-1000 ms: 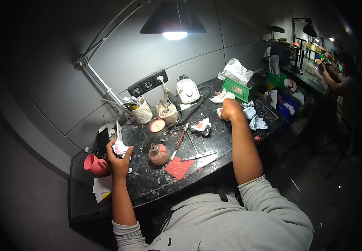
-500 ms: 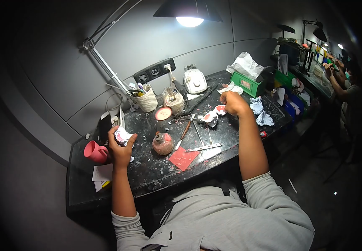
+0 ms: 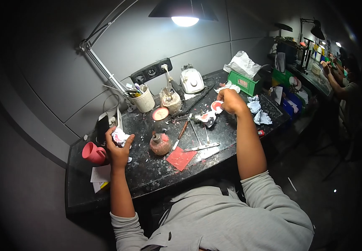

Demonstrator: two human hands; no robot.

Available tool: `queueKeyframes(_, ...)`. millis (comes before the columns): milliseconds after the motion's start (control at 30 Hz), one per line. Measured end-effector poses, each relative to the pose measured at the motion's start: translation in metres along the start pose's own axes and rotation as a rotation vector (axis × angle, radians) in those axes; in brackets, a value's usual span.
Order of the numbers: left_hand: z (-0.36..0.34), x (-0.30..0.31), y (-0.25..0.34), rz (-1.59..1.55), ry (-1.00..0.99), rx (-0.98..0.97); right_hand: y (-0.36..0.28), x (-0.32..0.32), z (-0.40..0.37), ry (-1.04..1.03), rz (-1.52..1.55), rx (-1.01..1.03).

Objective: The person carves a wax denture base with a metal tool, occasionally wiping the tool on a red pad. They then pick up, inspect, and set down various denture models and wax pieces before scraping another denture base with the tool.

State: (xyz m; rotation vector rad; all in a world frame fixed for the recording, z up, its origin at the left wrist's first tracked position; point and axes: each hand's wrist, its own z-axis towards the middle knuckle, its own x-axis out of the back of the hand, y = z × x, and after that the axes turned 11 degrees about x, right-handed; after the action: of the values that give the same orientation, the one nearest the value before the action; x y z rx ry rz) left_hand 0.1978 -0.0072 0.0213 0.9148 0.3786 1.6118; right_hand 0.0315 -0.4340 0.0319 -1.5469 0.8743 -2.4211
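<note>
The left hand [image 3: 119,151] has fingers and thumb closed around a white-and-pink piece [image 3: 120,137] at the left end of the surface [image 3: 143,178], its long axis sloping down to the right. The right hand's [image 3: 232,102] curled fingers grip a red-and-white piece [image 3: 217,106] near the green box [image 3: 242,83], red face upward; the hand hides its far end, so its long axis is unclear.

The left white-and-pink lump [image 3: 120,136] looks rough and matt, the mug [image 3: 92,153] smooth plastic, the tabletop [image 3: 147,172] glossy, the far bin [image 3: 240,83] plastic.
</note>
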Motion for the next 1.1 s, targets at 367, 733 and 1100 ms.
queueKeyframes(367, -0.0005, 0.0013, 0.0028, -0.019, -0.028, 0.064, 0.0015, -0.0004, 0.0001, 0.062, 0.031, 0.121)
queueKeyframes(733, -0.0005, 0.0009, 0.0023, 0.001, -0.014, 0.037, 0.0001, 0.0022, 0.0008, 0.278, 0.216, 0.129)
queueKeyframes(1100, 0.0000, 0.0005, -0.0012, 0.002, -0.010, 0.054, 0.0045, -0.0013, 0.0037, 0.362, 0.188, 0.161)
